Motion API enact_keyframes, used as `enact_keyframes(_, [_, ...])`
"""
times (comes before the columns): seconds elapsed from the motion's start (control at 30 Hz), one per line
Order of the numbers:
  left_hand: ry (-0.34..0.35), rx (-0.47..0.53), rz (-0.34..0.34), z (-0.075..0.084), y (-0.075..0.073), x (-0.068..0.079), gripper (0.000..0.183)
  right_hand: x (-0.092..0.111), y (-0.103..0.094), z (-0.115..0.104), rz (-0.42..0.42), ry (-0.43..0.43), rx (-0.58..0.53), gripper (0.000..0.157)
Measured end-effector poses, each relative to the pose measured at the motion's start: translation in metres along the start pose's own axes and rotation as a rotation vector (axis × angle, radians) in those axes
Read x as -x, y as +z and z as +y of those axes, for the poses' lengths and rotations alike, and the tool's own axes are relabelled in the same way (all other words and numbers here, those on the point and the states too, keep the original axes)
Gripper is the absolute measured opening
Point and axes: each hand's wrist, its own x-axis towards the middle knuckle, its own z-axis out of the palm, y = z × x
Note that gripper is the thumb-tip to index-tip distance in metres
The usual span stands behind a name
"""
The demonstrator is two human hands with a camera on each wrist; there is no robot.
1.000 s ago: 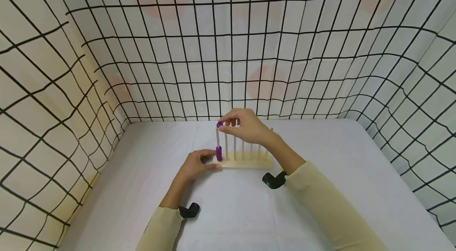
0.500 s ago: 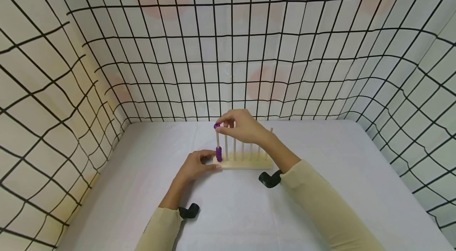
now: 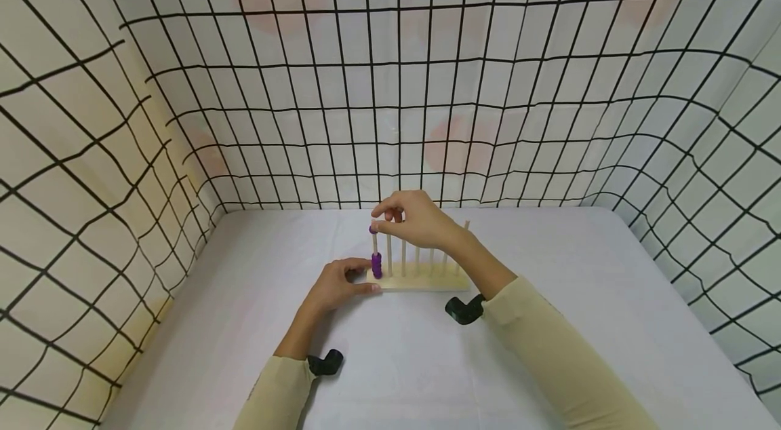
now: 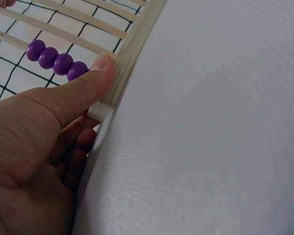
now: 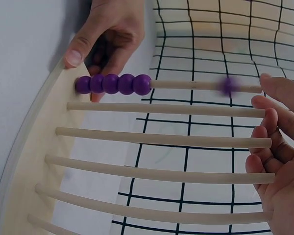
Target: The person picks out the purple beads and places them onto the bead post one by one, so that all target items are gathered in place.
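A wooden peg stand (image 3: 427,281) with a row of upright pegs stands on the table. Several purple beads (image 5: 111,84) are stacked at the bottom of its leftmost peg (image 5: 186,84). One more purple bead (image 5: 229,86), blurred by motion, is on that peg, below the tip and apart from the stack. My right hand (image 3: 417,220) is at the top of this peg, its fingertips (image 5: 267,81) off the bead. With thumb and fingers my left hand (image 3: 332,286) grips the left end of the base, the thumb (image 4: 102,66) on its front edge.
Bare pegs (image 5: 171,139) rise close to the right hand. Behind the table (image 3: 390,362), covered in white cloth, stands a black wire grid (image 3: 398,104), which also runs along both sides. A black wrist device (image 3: 465,310) sits by the right sleeve (image 3: 549,348).
The right hand has brought a purple bead left onto the leftmost peg's tip and let it go. That bead is now lower on the peg. The left hand has stayed on the base.
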Motion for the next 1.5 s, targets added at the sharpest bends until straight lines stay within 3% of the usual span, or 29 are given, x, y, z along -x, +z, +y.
enact_keyframes(0.53, [-0.021,0.004,0.001,-0.003,0.002,0.001,0.052,0.006,-0.007,0.003,0.0,-0.033,-0.021,0.026])
enact_keyframes(0.83, [-0.013,-0.009,-0.008,-0.002,0.001,0.0,0.054,0.015,-0.016,0.011,0.042,-0.048,-0.024,0.027])
enact_keyframes(1.5, [-0.023,-0.014,0.0,0.0,0.002,0.0,0.052,0.063,-0.053,0.045,0.157,0.043,0.016,0.027])
